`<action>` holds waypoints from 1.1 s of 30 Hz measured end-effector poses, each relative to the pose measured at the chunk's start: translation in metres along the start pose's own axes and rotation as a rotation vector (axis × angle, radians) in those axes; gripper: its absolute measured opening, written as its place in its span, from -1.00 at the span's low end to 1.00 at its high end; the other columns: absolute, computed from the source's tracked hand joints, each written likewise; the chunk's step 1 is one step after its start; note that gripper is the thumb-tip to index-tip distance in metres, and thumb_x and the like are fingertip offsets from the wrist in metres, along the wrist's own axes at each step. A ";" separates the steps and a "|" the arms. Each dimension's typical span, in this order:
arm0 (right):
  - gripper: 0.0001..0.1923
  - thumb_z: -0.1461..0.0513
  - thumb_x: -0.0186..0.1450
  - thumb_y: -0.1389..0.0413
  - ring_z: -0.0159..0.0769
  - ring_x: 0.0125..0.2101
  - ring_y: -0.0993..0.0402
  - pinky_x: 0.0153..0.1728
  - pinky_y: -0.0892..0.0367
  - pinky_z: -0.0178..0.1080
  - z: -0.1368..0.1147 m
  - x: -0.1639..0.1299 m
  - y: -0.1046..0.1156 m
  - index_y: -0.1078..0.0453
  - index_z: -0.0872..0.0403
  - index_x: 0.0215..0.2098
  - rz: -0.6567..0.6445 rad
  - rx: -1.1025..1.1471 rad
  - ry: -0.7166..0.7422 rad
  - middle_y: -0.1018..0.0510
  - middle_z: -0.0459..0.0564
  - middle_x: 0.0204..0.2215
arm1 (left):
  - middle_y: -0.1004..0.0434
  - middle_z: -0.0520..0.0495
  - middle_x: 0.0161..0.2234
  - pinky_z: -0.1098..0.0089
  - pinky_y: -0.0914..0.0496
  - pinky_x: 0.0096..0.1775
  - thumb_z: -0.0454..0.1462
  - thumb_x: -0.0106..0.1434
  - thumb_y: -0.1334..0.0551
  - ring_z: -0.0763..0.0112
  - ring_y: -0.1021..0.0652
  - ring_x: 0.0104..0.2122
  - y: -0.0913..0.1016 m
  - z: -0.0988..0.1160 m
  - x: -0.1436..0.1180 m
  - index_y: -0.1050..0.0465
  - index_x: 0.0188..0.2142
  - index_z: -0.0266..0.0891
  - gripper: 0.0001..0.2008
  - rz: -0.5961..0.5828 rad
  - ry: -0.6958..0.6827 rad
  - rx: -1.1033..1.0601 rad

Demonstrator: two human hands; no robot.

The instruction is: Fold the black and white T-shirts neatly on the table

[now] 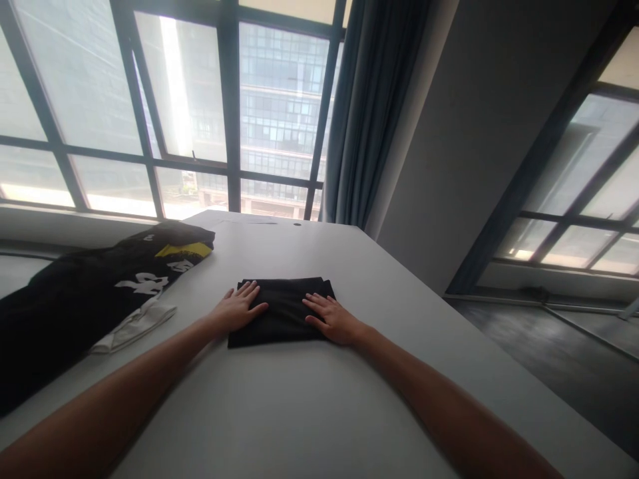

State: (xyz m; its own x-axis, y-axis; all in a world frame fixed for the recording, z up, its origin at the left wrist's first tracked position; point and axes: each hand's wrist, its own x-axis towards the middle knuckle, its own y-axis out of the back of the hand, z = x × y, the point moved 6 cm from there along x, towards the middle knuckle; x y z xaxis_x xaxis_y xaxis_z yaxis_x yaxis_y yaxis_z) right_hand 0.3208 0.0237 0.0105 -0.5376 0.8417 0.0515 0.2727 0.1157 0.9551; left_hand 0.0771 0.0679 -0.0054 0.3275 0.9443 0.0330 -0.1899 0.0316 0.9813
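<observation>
A black cloth (282, 313), folded into a flat rectangle, lies on the white table (279, 406) in front of me. My left hand (238, 308) rests palm down on its left edge, fingers spread. On the right side of the cloth lies my right hand (333, 318), also flat with its fingers apart. Neither hand grips anything. The parts of the cloth under both palms are hidden. What kind of garment it is, I cannot tell.
To the left lies a heap of black clothing (90, 293) with white lettering and a yellow patch (184, 250). A folded whitish cloth (134, 326) sticks out beside it. Windows (279, 100) and a dark curtain (369, 120) stand beyond the table.
</observation>
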 end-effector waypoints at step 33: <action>-0.30 -0.12 0.45 0.22 0.14 0.36 0.01 0.27 0.04 0.17 0.201 -0.051 0.047 -0.13 0.06 0.40 0.222 -0.195 -0.918 -0.09 0.25 0.39 | 0.09 -0.23 0.43 -0.09 0.06 0.32 0.07 0.40 0.18 0.09 0.04 0.42 0.001 -0.014 -0.011 -0.08 0.40 -0.28 -0.27 -0.051 -0.019 0.041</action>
State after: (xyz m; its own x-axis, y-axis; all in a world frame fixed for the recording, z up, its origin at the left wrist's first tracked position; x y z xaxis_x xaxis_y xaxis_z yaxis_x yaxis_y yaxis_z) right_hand 0.5210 0.0924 -0.0054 0.3661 0.9281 0.0681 0.1111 -0.1163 0.9870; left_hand 0.0604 0.0623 -0.0078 0.3535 0.9353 -0.0144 -0.1347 0.0661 0.9887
